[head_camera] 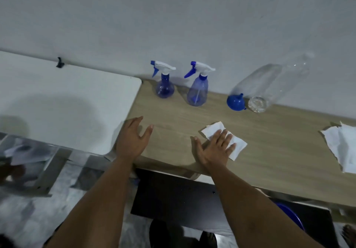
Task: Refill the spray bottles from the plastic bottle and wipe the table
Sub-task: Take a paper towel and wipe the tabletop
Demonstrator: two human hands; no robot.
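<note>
Two blue spray bottles stand against the wall on the wooden table (269,151): a round one (164,87) on the left and a taller one (198,91) to its right, both with white-and-blue trigger heads. A clear plastic bottle (273,85) stands further right, with a blue funnel (236,102) lying beside its base. My right hand (213,147) lies flat, fingers spread, pressing a folded white paper towel (237,147) onto the table near the front edge. My left hand (133,139) rests flat and empty at the table's left end.
A white table (67,103) adjoins the wooden one on the left. More crumpled white paper (341,145) lies at the far right. Below the front edge I see a dark panel (173,199) and a blue object (290,215).
</note>
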